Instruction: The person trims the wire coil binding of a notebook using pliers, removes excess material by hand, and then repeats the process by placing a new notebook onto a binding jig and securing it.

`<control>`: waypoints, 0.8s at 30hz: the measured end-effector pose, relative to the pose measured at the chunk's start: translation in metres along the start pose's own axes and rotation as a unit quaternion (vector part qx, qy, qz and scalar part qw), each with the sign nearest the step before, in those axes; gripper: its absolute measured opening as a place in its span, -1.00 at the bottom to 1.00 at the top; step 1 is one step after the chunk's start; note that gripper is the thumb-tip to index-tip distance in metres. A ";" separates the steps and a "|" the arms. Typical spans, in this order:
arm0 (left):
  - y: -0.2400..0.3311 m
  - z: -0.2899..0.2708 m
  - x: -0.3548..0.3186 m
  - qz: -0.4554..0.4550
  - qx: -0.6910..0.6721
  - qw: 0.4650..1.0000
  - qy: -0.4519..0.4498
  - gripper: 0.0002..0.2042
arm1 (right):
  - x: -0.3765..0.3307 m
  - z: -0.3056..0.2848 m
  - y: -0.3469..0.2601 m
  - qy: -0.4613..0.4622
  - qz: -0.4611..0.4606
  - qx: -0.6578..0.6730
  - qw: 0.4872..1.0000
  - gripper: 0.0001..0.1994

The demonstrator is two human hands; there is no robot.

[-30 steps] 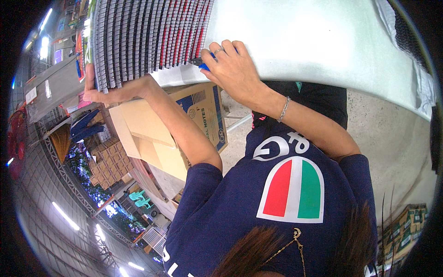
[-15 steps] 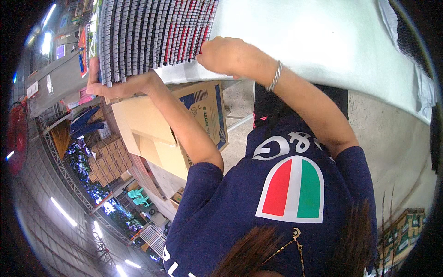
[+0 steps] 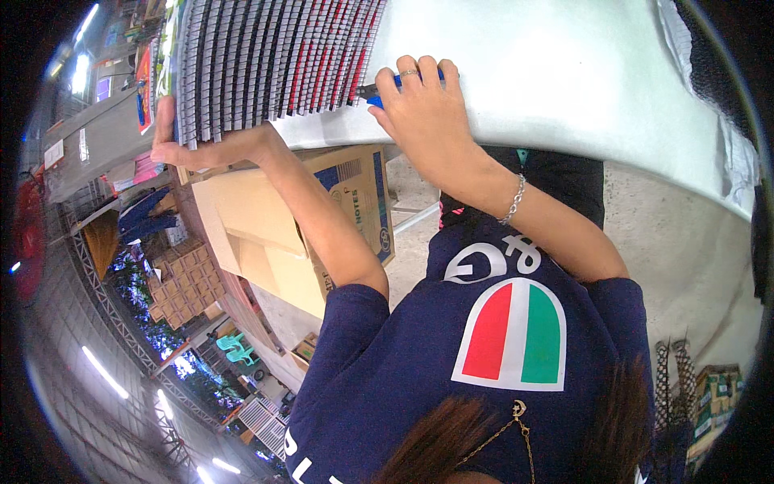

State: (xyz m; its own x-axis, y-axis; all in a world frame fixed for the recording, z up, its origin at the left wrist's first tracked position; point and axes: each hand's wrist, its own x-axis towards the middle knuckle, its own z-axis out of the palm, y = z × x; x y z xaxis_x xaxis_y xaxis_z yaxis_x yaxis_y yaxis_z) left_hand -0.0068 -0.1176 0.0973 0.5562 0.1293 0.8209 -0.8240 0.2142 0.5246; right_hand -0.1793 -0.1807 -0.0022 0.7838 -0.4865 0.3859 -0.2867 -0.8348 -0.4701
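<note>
A row of what look like spiral notebooks [image 3: 250, 64], standing packed side by side with ribbed spines in black, white and some red, fills the upper left of the table. Around its near left corner my left hand [image 3: 205, 151] is cupped, the palm along the near ends and a finger up the left side; the other fingers are partly hidden. In my right hand [image 3: 427, 109] is a pair of pliers [image 3: 368, 92] with blue handles and a dark head. Its tip points left, close to the red-marked spines at the row's right edge.
A white-covered table [image 3: 548, 73] stretches to the right. Below its edge stands an open cardboard carton [image 3: 266, 218]. Farther left are stacked brown boxes [image 3: 185, 282] and green plastic chairs [image 3: 235, 347]. More boxes [image 3: 717, 403] stand at lower right.
My right hand has drawn back rightward from the row's edge and turned, bringing the pliers into sight. The left hand keeps its place at the corner.
</note>
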 end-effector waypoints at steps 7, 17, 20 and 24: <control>-0.002 -0.001 0.000 0.001 0.000 1.000 -0.002 -0.41 | -0.007 0.004 0.005 0.014 -0.046 0.075 0.996 -0.62; 0.000 -0.004 0.001 0.004 0.015 0.999 -0.028 -0.42 | -0.009 0.016 0.002 0.032 -0.066 0.079 0.994 -0.66; 0.000 0.002 -0.001 0.019 0.014 1.000 -0.004 -0.43 | -0.010 0.019 0.003 0.039 -0.076 0.063 0.994 -0.66; -0.002 0.000 0.001 0.018 0.009 1.000 -0.015 -0.42 | -0.008 0.022 0.004 0.044 -0.081 0.074 0.993 -0.65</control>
State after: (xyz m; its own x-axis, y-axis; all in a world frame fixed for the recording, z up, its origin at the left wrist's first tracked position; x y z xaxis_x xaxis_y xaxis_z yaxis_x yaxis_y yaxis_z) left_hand -0.0044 -0.1175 0.0967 0.5232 0.1071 0.8455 -0.8452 0.1922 0.4987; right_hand -0.1751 -0.1746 -0.0247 0.7600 -0.3755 0.5305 -0.0726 -0.8601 -0.5048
